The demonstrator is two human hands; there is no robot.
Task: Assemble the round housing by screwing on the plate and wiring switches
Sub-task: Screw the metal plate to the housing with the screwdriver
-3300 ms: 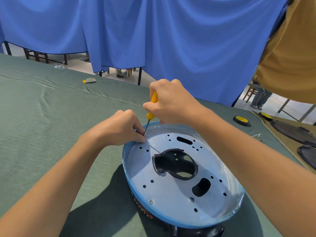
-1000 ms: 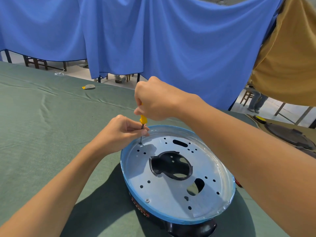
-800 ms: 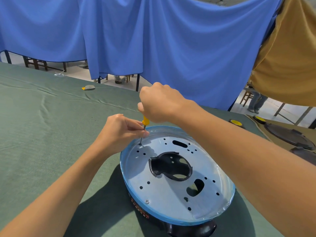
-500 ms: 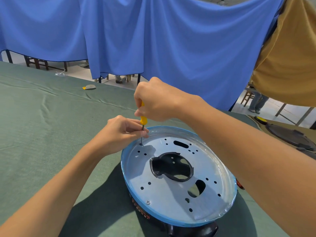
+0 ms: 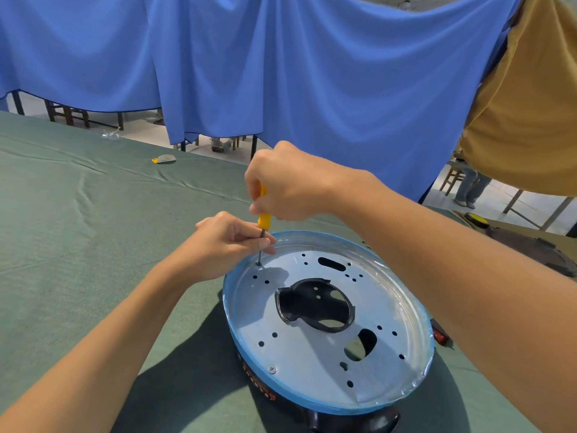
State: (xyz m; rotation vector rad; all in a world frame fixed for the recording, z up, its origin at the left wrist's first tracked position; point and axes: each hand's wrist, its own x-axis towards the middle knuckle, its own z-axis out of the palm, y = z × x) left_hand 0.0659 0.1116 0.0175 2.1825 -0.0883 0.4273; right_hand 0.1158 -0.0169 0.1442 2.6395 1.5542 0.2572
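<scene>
Head view, one moment.

- Round black plastic housing [image 5: 349,421] is set on the green cloth-covered table [image 5: 78,245], low and right of centre. Its top is ringed by a blue rim under clear film.
- Silver perforated metal plate [image 5: 312,357] is seated inside the rim, with a large dark opening at its middle.
- One small silver screw [image 5: 272,369] is seen fitted at the plate's 7 o'clock edge.
- Yellow-handled screwdriver [image 5: 264,219] is held nearly upright. Its tip is set on a hole at the plate's 10 o'clock edge; whether a screw sits under the tip cannot be told.
- Right hand [image 5: 290,182]: fingers are curled round the yellow handle from above, in a closed grip.
- Left hand [image 5: 224,245]: the dark metal shaft is pinched between thumb and fingertips just above the plate, the other fingers curled in.
- A red rocker switch [image 5: 438,335] is seen at the housing's 3 o'clock side, partly hidden by the right forearm.
- Toward 12 o'clock a blue draped curtain [image 5: 281,73] is hung behind the table.
- At 11 o'clock, well apart, a small grey-and-yellow object [image 5: 164,159] is laid on the cloth.
</scene>
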